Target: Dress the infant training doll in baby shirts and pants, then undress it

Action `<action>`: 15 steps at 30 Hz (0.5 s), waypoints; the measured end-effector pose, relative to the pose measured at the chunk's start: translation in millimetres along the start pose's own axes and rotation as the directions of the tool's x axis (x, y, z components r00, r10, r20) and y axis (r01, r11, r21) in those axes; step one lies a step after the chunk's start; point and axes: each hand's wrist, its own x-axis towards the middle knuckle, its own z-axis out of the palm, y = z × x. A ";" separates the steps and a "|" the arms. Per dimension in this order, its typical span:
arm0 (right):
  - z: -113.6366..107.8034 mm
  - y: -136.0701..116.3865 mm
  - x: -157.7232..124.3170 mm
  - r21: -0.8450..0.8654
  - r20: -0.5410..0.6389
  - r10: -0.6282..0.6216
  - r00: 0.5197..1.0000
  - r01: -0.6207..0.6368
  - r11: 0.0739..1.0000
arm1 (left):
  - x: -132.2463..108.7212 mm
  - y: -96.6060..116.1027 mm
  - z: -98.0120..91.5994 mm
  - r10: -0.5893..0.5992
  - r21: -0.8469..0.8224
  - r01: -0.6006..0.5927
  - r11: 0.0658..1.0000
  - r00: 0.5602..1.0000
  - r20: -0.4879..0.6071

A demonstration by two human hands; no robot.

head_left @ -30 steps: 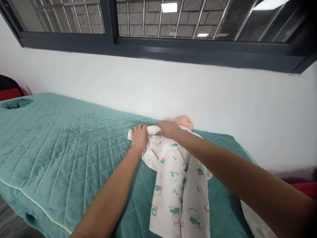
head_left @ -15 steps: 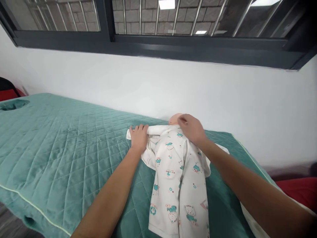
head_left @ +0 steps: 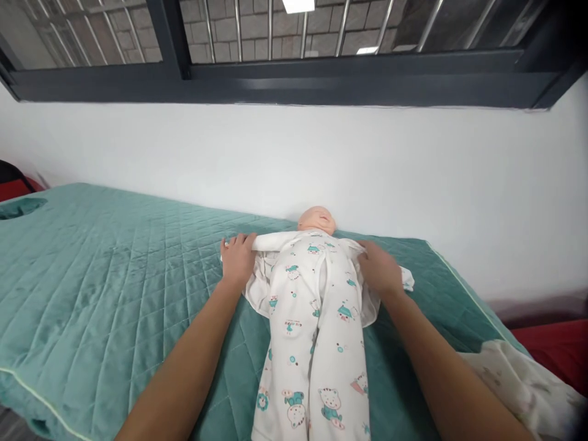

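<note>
A baby doll (head_left: 316,219) lies on its back on the green quilted cover, with only its head bare. White pants (head_left: 294,343) printed with cartoon animals are spread over its body, legs toward me. From under them a white shirt (head_left: 275,241) shows at both sides, its sleeves stretched outward. My left hand (head_left: 237,260) is closed around the end of the left-hand sleeve. At the other shoulder, my right hand (head_left: 380,268) pinches the white cloth of the right-hand sleeve, whose cuff shows beyond the hand. The fingertips of my right hand are partly hidden.
The green quilted cover (head_left: 114,275) runs far to the left, with a face hole (head_left: 21,208) there. Crumpled pale printed cloth (head_left: 519,380) lies at the near right, beside something red (head_left: 551,352). A white wall (head_left: 206,153) under a dark window frame (head_left: 349,86) borders the back.
My right hand has come down from beside the doll's head to the right-hand sleeve, uncovering the head. My left hand stays on its sleeve. The view has shifted a little right.
</note>
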 end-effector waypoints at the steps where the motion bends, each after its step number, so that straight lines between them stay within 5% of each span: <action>1: -2.9 4.9 1.6 -0.002 -0.011 0.075 0.997 -0.075 0.997 | -0.5 0.5 -0.4 -0.006 0.003 0.006 1.000 1.000 -0.001; 4: -6.5 16.4 3.2 0.003 -0.032 0.178 0.983 -0.178 0.984 | -1.2 2.2 -1.6 -0.039 0.013 0.039 0.999 0.999 -0.008; 15: -6.7 5.5 -11.9 0.004 -0.007 0.151 0.989 -0.151 0.989 | -26.1 14.0 -14.2 -0.038 0.000 0.038 0.999 0.998 -0.051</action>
